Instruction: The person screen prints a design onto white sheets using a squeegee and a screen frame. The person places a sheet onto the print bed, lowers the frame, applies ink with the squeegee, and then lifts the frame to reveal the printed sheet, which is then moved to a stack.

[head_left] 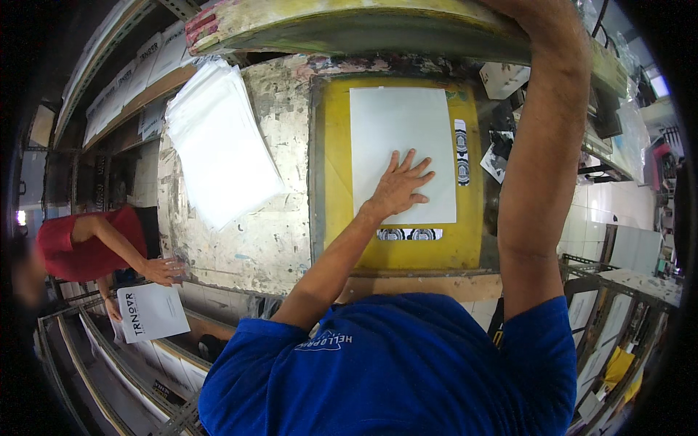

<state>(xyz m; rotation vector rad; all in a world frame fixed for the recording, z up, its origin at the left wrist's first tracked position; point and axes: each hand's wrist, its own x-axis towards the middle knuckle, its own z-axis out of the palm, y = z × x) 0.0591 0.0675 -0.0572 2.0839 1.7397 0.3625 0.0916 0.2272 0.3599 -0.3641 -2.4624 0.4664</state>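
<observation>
My left hand (402,187) lies flat, fingers spread, on the lower part of a white sheet (400,123). The sheet rests on a yellow printing board (334,182) with black-and-white strips beside it and below it. My right arm reaches up and away to a lifted, paint-stained screen frame (349,25) that hangs over the far end of the board. My right hand (520,7) is cut off by the picture's top edge, so its grip does not show.
A stack of white sheets (218,145) lies on the worn, paint-flecked table (269,240) to the left. At the left, a person in a red shirt (80,243) touches the table's edge and holds a printed white sheet (151,311). Rack shelves stand at both sides.
</observation>
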